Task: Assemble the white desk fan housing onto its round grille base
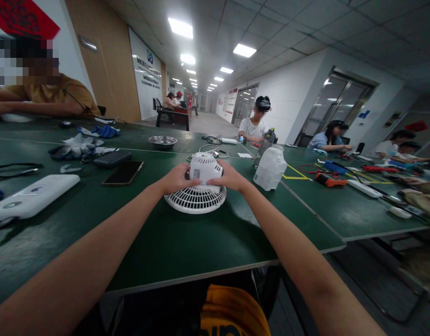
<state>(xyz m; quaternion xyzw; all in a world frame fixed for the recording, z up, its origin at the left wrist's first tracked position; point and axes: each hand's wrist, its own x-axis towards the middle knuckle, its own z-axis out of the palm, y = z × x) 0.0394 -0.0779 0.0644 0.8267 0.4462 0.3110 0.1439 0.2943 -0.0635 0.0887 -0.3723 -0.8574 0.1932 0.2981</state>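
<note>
A white fan head point(196, 201) lies grille-down on the green table, its slotted motor housing point(205, 164) pointing up. On the left side of that housing, my left hand point(178, 178) is closed with the thumb across the front. From the right, my right hand point(229, 175) grips the same housing, its thumb close to the other one. The backs of the fingers are partly hidden behind the housing. To the right stands another white slotted part point(271, 169), apart from my hands and seemingly in a clear wrapper.
Left of my arms lie a phone point(123, 173), a dark case point(113, 158), gloves point(77, 148) and a white power bank point(35, 196). A metal bowl point(162, 142) and a cable sit farther back. An orange multimeter point(330, 180) lies right. Other people sit around the table.
</note>
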